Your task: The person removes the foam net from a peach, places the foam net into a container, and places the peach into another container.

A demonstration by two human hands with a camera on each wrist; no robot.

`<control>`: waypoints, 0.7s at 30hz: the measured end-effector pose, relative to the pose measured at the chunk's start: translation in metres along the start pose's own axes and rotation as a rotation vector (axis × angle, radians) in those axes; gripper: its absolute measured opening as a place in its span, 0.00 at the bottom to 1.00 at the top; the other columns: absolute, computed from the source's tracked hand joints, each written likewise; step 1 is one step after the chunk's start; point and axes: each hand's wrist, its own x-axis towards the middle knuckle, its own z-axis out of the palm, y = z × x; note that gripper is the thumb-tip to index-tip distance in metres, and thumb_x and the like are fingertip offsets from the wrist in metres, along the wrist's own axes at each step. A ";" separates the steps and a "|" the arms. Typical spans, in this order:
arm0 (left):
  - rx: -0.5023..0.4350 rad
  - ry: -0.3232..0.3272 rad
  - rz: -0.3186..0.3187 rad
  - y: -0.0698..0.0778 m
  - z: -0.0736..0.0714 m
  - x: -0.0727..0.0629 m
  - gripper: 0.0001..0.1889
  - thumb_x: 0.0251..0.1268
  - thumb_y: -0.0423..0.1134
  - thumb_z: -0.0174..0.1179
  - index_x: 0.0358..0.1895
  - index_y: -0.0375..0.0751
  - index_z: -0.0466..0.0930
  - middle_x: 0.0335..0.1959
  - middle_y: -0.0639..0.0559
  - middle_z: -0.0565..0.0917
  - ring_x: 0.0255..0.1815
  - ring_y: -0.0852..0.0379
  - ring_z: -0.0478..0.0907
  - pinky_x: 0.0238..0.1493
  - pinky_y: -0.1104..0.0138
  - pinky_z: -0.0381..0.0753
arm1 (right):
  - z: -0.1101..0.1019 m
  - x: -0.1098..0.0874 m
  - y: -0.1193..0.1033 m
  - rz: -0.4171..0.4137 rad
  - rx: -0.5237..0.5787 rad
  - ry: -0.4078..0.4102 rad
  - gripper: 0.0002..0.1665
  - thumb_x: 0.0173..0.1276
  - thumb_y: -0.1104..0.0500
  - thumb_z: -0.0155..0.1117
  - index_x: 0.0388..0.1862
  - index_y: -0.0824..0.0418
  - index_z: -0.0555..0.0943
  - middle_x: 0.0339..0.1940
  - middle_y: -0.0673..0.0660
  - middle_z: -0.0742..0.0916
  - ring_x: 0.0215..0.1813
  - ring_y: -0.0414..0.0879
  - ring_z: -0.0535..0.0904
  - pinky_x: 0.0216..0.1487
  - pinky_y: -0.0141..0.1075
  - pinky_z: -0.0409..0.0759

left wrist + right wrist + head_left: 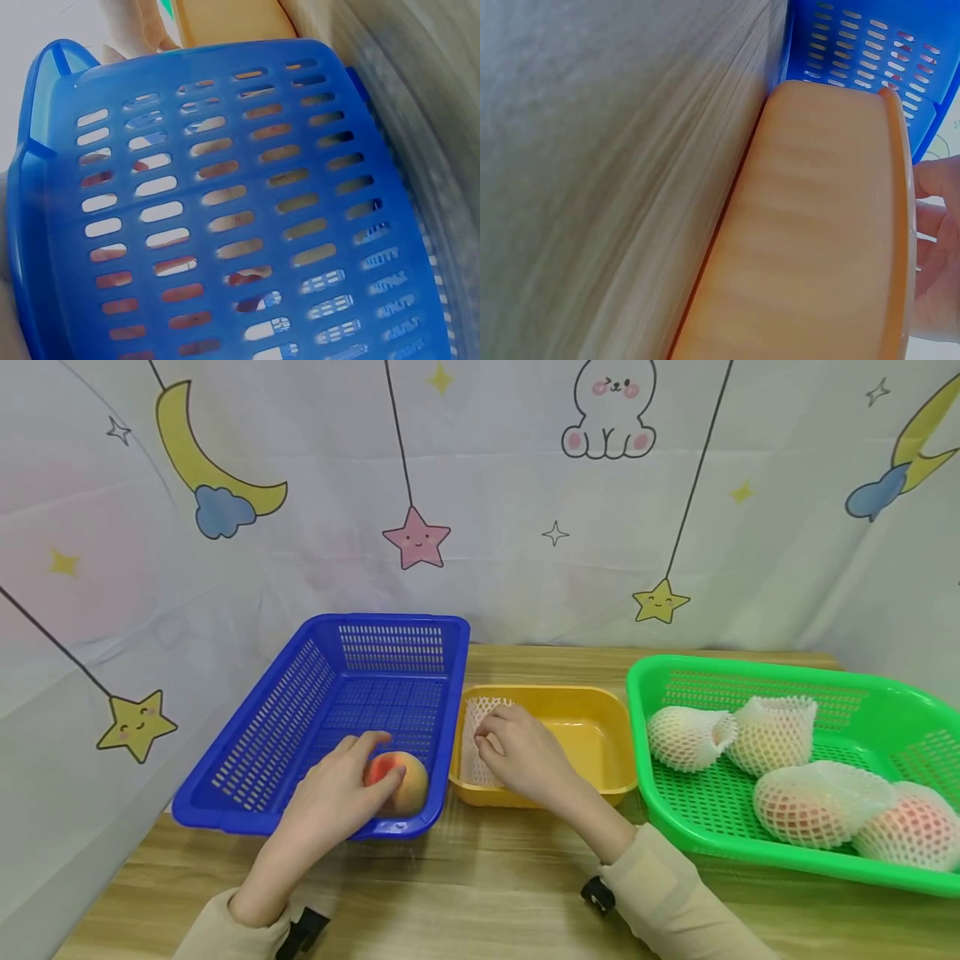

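My left hand (333,785) reaches into the near right corner of the blue basket (251,777). Its fingers spread loosely around a red and yellow peach (412,783), the thumb lying against it; the far fingers are hidden. In the left wrist view, the basket's slotted wall (225,180) covers most of the hand and peach. Over the left end of the yellow tub (588,739), my right hand (525,756) has loosely bent fingers above a white foam fruit net (474,752). The right wrist view shows these fingers (932,217) apart beyond the tub's wall (802,225).
At the right, a green basket (720,839) holds several fruits in foam nets (802,806). All the containers stand side by side on a wooden table (480,885). A patterned cloth (510,585) hangs behind them.
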 end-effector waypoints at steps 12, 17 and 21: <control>-0.013 0.155 0.084 0.012 0.000 -0.003 0.23 0.63 0.48 0.57 0.60 0.45 0.76 0.51 0.46 0.82 0.45 0.46 0.80 0.39 0.51 0.78 | -0.003 -0.007 0.003 0.065 0.028 0.015 0.09 0.67 0.57 0.59 0.37 0.57 0.85 0.40 0.50 0.85 0.47 0.47 0.79 0.48 0.40 0.80; -0.026 0.191 0.107 0.017 0.002 -0.002 0.24 0.62 0.50 0.58 0.60 0.46 0.75 0.53 0.47 0.81 0.50 0.43 0.80 0.45 0.47 0.79 | -0.004 -0.010 0.003 0.082 0.043 0.023 0.09 0.68 0.56 0.58 0.38 0.56 0.84 0.42 0.50 0.85 0.49 0.47 0.79 0.49 0.40 0.80; -0.043 0.204 0.116 0.022 0.002 -0.001 0.25 0.63 0.51 0.59 0.61 0.47 0.74 0.55 0.47 0.80 0.55 0.42 0.78 0.49 0.45 0.78 | -0.006 -0.014 0.002 0.085 0.046 0.036 0.08 0.67 0.56 0.58 0.39 0.55 0.84 0.43 0.49 0.85 0.49 0.47 0.78 0.49 0.40 0.79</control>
